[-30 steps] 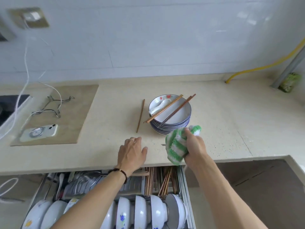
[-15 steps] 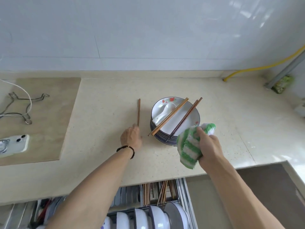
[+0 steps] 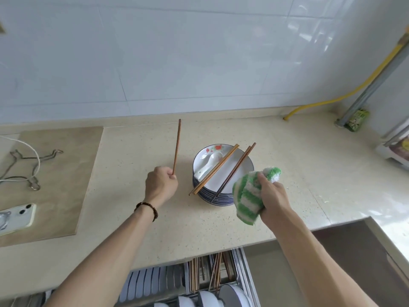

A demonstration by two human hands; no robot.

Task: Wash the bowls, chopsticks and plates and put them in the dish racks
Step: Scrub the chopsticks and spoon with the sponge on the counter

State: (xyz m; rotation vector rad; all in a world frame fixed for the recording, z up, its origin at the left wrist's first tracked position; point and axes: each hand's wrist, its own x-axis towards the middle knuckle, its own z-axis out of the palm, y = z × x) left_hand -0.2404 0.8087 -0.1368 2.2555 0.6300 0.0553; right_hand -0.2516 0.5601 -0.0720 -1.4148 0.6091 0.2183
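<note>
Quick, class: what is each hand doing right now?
Left hand: pinching one chopstick.
Right hand: gripping the green striped cloth.

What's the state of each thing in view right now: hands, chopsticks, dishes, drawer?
Left hand: grips the single brown wooden chopstick by its near end.
Right hand: holds the green-and-white striped dishcloth.
Stack of blue-rimmed white plates: on the beige countertop.
White ceramic spoon: lying in the top plate.
Brown chopsticks on the stack: laid across the rim.
Metal dish-rack drawer: pulled open, holding bowls and chopsticks.
</note>
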